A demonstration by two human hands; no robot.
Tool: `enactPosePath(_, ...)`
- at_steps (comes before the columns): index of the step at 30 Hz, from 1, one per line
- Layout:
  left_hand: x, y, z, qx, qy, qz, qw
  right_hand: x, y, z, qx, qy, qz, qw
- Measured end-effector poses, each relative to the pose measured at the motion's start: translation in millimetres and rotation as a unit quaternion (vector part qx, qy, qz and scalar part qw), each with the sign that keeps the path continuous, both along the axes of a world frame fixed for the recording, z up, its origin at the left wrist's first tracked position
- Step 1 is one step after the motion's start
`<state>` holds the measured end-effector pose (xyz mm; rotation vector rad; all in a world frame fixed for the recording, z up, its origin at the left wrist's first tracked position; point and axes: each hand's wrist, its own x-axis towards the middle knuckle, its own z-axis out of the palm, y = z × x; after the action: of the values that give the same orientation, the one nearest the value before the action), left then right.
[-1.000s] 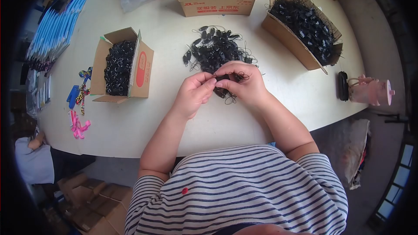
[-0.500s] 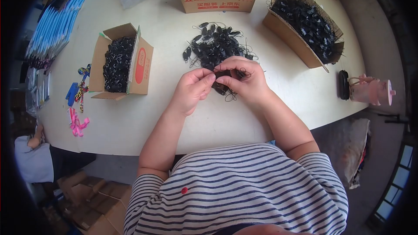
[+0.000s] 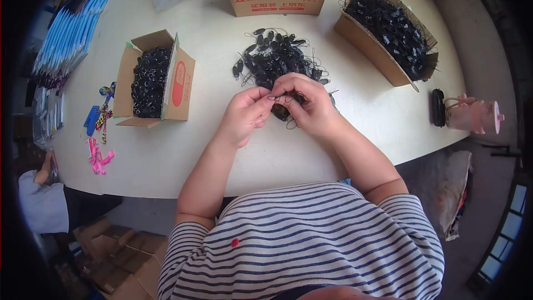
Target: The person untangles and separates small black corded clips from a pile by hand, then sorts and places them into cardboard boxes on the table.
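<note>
A pile of small black pieces with thin cord loops [image 3: 277, 58] lies on the table, just beyond my hands. My left hand [image 3: 246, 115] is closed, its thumb and forefinger pinching a small dark loop end. Close against it, my right hand [image 3: 308, 105] is closed around black corded pieces, its thumb and forefinger meeting the left fingertips. More black cord hangs below the right fingers. The exact part pinched between the two hands is too small to tell.
An open box of black pieces [image 3: 151, 83] stands left, another box of corded pieces [image 3: 388, 33] at back right. A JDL carton [image 3: 277, 0] is behind the pile. Right are a black case [image 3: 438, 108] and pink cup [image 3: 472, 115]. Another person's arm [image 3: 43, 172] shows far left.
The right fingers have shifted slightly and closed in on the left fingertips, and a small loop now shows between them. At far left, the other person's arm has moved a little.
</note>
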<state>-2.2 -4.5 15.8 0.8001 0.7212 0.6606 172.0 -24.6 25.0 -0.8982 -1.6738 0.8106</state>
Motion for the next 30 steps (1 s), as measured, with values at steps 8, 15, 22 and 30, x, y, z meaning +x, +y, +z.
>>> enactPosePath(8, 0.7, -2.2, 2.3, 0.024, -0.034, 0.003, 0.999, -0.8, -1.8, -1.6, -0.020, 0.049, -0.005, 0.999)
enactPosePath(15, -8.5, 5.8, -2.7, 0.030, -0.009, -0.024, 0.999, 15.6, 6.7, -2.9, -0.078, 0.182, -0.029, 0.980)
enactPosePath(22, -10.8, 9.7, 2.1, -0.063, -0.183, -0.034, 0.981, 28.8, 12.1, -2.7, -0.270, 0.501, 0.141, 0.810)
enactPosePath(30, -18.5, 15.9, -8.1, -0.073, -0.261, -0.012, 0.963, 33.7, 19.8, -14.8, -0.295, 0.619, 0.226, 0.692)
